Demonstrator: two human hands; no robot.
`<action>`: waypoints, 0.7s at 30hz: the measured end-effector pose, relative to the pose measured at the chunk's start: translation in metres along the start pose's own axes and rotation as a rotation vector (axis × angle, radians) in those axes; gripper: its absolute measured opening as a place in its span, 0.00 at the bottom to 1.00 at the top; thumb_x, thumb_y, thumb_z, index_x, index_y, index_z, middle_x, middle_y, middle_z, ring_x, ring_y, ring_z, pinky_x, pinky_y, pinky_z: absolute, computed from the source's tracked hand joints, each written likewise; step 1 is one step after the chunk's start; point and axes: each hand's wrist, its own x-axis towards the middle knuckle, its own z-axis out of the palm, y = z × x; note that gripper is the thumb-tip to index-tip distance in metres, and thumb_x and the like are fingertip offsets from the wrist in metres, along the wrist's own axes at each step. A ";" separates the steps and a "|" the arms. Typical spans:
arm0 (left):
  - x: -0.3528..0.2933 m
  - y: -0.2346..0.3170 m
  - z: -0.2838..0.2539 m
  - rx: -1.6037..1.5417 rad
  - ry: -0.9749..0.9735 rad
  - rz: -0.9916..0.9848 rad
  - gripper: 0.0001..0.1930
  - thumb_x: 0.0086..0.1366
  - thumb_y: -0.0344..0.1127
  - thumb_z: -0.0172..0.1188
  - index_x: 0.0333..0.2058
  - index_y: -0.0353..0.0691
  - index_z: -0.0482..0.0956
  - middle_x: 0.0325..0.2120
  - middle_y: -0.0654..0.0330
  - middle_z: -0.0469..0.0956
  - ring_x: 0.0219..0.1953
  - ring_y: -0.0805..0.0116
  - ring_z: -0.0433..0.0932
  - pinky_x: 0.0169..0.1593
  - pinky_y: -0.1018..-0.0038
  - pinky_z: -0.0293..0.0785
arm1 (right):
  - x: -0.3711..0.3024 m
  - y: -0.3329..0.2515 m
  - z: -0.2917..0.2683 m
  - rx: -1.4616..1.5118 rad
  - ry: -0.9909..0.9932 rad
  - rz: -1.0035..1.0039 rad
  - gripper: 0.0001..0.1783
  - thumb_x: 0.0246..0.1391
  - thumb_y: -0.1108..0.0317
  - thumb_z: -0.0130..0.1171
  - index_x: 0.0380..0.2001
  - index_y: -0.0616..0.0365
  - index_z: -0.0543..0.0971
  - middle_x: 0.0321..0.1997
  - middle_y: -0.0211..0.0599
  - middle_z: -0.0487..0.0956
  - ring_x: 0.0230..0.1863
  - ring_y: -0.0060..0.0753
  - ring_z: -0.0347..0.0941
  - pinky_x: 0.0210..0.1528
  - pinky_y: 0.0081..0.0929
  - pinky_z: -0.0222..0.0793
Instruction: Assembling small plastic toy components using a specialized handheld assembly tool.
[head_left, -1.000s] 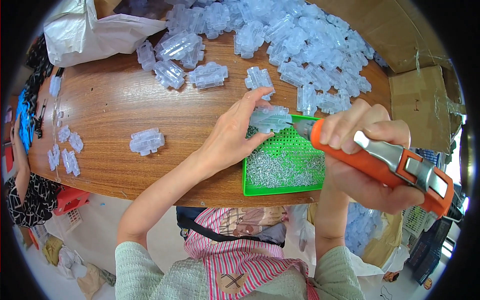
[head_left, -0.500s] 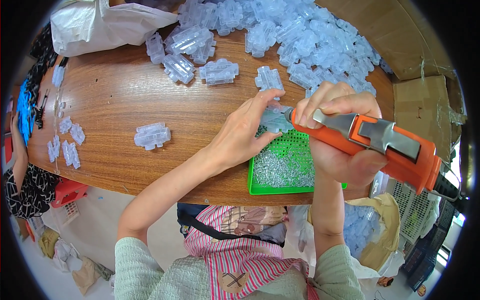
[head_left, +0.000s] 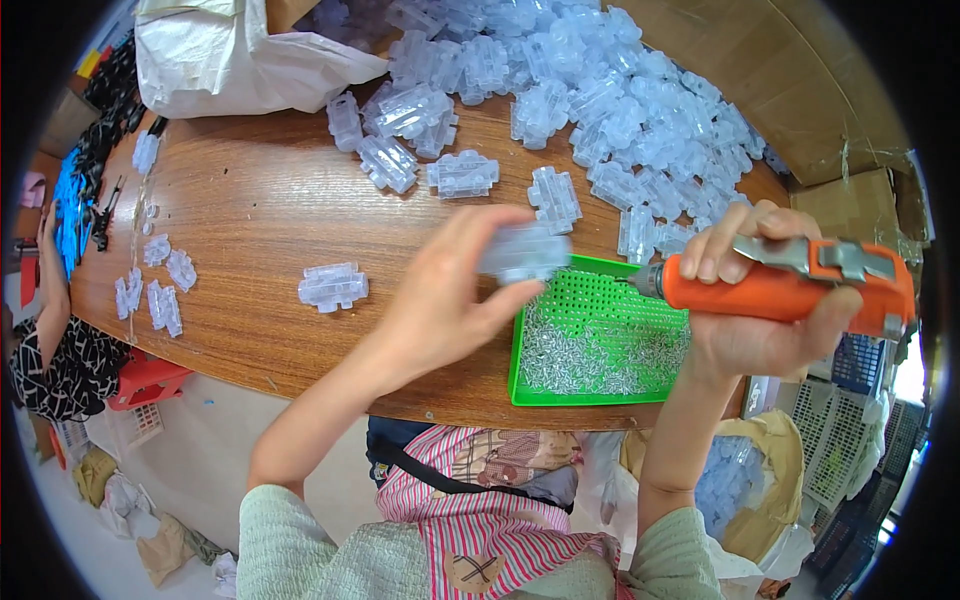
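A clear plastic housing [head_left: 524, 254] is pinched between the thumb and fingers of my left hand [head_left: 440, 295], raised over the table by the tray's left edge. My right hand [head_left: 765, 290] grips an orange electric screwdriver [head_left: 790, 293] with a metal lever on top. Its bit points left, above the far part of a green perforated tray [head_left: 590, 395], apart from the housing. Many small silver screws [head_left: 580, 350] lie in the tray's near half. Beyond my left hand rests another clear housing [head_left: 555, 198]; one more housing [head_left: 333, 287] lies alone to the left.
A large heap of clear housings [head_left: 640, 120] covers the back right, beside a cardboard box [head_left: 850, 215]. A white sack [head_left: 220, 65] stands at the back left. Small clear pieces [head_left: 165, 307] lie near the left edge. A co-worker's arm [head_left: 50, 290] shows at far left.
My left hand has drawn the housing left, away from the screwdriver. My right hand has moved the screwdriver right, and its bit now shows clear of the housing. The whole view has shifted slightly.
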 end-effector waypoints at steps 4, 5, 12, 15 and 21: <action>-0.017 -0.007 -0.047 0.516 -0.161 -0.131 0.26 0.52 0.31 0.68 0.50 0.38 0.71 0.49 0.49 0.69 0.55 0.47 0.63 0.60 0.59 0.62 | -0.013 0.011 -0.010 -0.398 0.163 0.192 0.37 0.57 0.35 0.47 0.42 0.67 0.70 0.21 0.32 0.69 0.23 0.26 0.66 0.28 0.27 0.69; -0.018 -0.011 -0.052 0.573 -0.194 -0.135 0.26 0.51 0.30 0.68 0.50 0.38 0.71 0.50 0.48 0.66 0.55 0.46 0.62 0.59 0.58 0.63 | -0.014 0.017 -0.008 -0.462 0.194 0.204 0.40 0.55 0.32 0.48 0.42 0.67 0.70 0.21 0.31 0.68 0.22 0.24 0.66 0.28 0.26 0.69; 0.032 -0.029 -0.044 0.844 -0.051 0.305 0.23 0.50 0.27 0.66 0.47 0.43 0.72 0.47 0.55 0.71 0.52 0.53 0.67 0.55 0.61 0.66 | -0.033 0.034 -0.006 -0.346 0.178 0.218 0.49 0.45 0.20 0.46 0.34 0.66 0.71 0.20 0.32 0.67 0.19 0.22 0.64 0.23 0.23 0.67; 0.047 -0.051 -0.034 0.873 -0.032 0.334 0.23 0.52 0.27 0.65 0.48 0.42 0.70 0.44 0.57 0.75 0.49 0.57 0.72 0.53 0.63 0.68 | -0.038 0.038 -0.001 -0.375 0.205 0.227 0.49 0.44 0.19 0.46 0.31 0.66 0.71 0.21 0.34 0.68 0.19 0.22 0.64 0.23 0.23 0.66; 0.047 -0.036 -0.022 0.676 0.127 0.408 0.22 0.53 0.29 0.65 0.47 0.38 0.70 0.38 0.55 0.78 0.38 0.56 0.79 0.43 0.65 0.74 | -0.041 0.044 0.002 -0.291 0.194 0.220 0.50 0.44 0.19 0.47 0.30 0.67 0.71 0.22 0.34 0.68 0.20 0.23 0.64 0.23 0.23 0.65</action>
